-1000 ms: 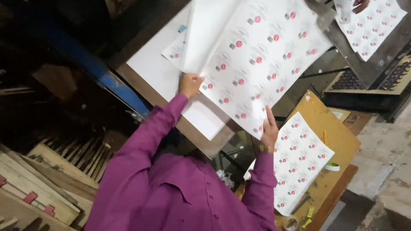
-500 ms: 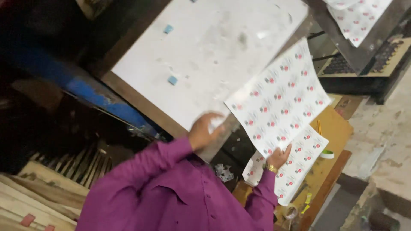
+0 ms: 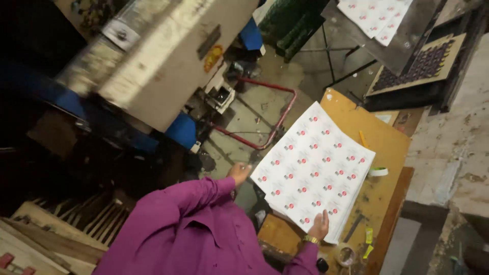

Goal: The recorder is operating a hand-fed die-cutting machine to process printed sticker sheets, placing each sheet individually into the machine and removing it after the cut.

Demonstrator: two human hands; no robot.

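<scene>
A large white printed sheet point(image 3: 313, 168) covered in rows of small red marks lies on top of a stack of like sheets on an orange-brown wooden table point(image 3: 384, 140). My left hand point(image 3: 239, 172), at the end of a purple sleeve, pinches the sheet's left corner. My right hand point(image 3: 320, 225), with a gold watch at the wrist, grips the sheet's near edge. Both arms reach out from my purple shirt point(image 3: 193, 234) at the bottom of the view.
A big cream-coloured press point(image 3: 168, 56) with blue frame parts stands at the upper left. A red pipe frame point(image 3: 277, 114) lies on the floor beside the table. A tape roll point(image 3: 378, 171) rests on the table. More printed sheets point(image 3: 377, 15) and a dark die board point(image 3: 423, 63) are at the upper right, wooden pallets point(image 3: 51, 229) at the lower left.
Both hands have carried the sheet from the press bed down and to the right onto the stack on the table. The view has swung away from the press.
</scene>
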